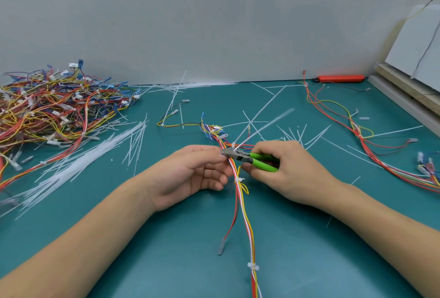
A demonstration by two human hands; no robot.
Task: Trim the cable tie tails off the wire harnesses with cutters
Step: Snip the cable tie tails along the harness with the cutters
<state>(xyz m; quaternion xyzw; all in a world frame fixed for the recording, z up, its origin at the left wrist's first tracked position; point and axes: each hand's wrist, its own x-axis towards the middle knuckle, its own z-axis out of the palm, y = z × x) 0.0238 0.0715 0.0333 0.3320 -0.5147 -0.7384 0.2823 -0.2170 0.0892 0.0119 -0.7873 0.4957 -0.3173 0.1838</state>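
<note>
From the head view, we see the right hand curled round the green handles of the cutters, whose metal nose sits against a cable tie on the wire harness at the middle of the teal table. The left hand pinches the harness just beside the nose, its other fingers loosely curled beneath. A white tie tail, blurred, slants up and away from the blades; whether it is already severed we cannot tell.

We judge the harness light and limp, so it wants holding close to the tie, as here, to keep it from swinging. The tail looks thin, springy plastic, likely to fly when cut. The wire insulation is soft, so the blades should bite the tail only.

No containers show. A heap of harnesses lies at far left, loose ties fan out beside it, and another harness trails at right.
</note>
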